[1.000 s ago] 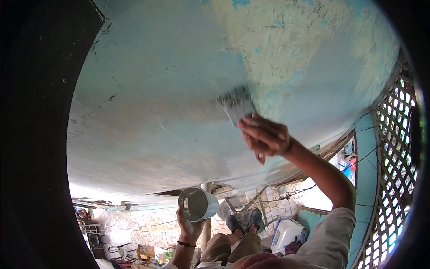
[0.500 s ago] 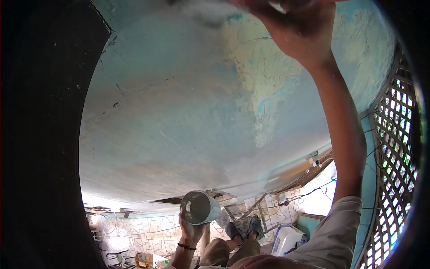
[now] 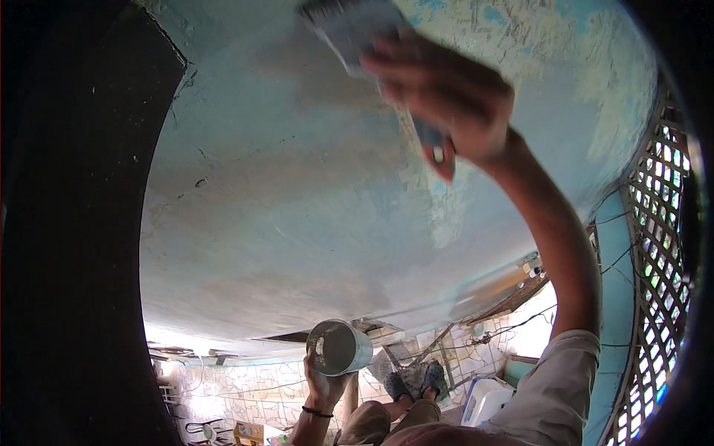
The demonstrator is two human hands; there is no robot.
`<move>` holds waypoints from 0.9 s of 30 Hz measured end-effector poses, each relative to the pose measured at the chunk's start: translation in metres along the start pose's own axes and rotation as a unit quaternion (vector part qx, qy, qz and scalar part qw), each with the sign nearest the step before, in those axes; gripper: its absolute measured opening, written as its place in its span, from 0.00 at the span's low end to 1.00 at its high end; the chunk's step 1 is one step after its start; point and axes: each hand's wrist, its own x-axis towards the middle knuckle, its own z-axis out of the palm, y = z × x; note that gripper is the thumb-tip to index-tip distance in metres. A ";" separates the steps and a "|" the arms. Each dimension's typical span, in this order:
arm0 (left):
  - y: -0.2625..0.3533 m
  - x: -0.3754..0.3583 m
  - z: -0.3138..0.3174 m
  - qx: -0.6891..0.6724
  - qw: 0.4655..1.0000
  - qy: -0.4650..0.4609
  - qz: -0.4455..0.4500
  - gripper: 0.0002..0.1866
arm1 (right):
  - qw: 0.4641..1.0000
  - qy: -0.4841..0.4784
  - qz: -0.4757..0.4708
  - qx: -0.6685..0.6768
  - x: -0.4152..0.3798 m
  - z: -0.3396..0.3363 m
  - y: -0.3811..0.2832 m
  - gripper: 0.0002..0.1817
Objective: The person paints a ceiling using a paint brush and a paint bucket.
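My right hand (image 3: 454, 97) is raised near the top of the view, its fingers wrapped around a wide flat paintbrush (image 3: 357, 30). The brush's dark-edged head points up and left against the wall, and its reddish handle end with a hole sticks out below my palm. Motion blurs the hand a little. Low in the view, my left hand (image 3: 323, 386) grips a small light-coloured bucket (image 3: 361, 349) from below and the side. Its mouth faces me and shows a grey inside. The blue-green wall (image 3: 282, 201) carries worn, yellowish patches and a darker smear close to the brush.
A dark panel (image 3: 67, 223) fills the left side. On the right is a lattice screen (image 3: 658, 245). Far below, my feet in clogs (image 3: 398, 386) stand on a dirty support above a stone-patterned floor (image 3: 260, 386). A white container (image 3: 487, 401) and a yellow box (image 3: 248, 432) lie below.
My right hand has come down and into fuller view, bringing the brush into sight along the wall. The bucket and left hand have shifted slightly right in view.
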 end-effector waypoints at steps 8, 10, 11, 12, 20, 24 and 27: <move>-0.003 0.003 -0.009 0.032 0.999 0.018 0.018 0.48 | 0.978 -0.132 0.151 0.064 -0.180 -0.027 -0.161 0.09; -0.006 0.005 -0.016 0.030 0.999 0.021 0.024 0.48 | 0.957 -0.189 0.199 0.092 -0.220 -0.037 -0.200 0.05; -0.006 0.004 -0.017 0.036 0.999 0.017 0.018 0.47 | 0.943 -0.208 0.236 0.107 -0.235 -0.041 -0.218 0.05; -0.007 0.003 -0.021 0.035 0.999 0.019 0.017 0.47 | 0.927 -0.226 0.271 0.123 -0.247 -0.044 -0.235 0.06; -0.015 0.009 -0.035 0.030 0.999 0.018 0.004 0.44 | 0.683 -0.172 0.707 0.069 -0.249 -0.063 -0.368 0.13; -0.018 0.010 -0.039 0.031 0.999 0.014 0.002 0.40 | 0.678 -0.163 0.717 -0.008 -0.181 -0.077 -0.393 0.10; -0.020 0.012 -0.051 0.059 0.998 0.007 0.006 0.40 | 0.644 -0.090 0.759 -0.014 -0.132 -0.080 -0.403 0.09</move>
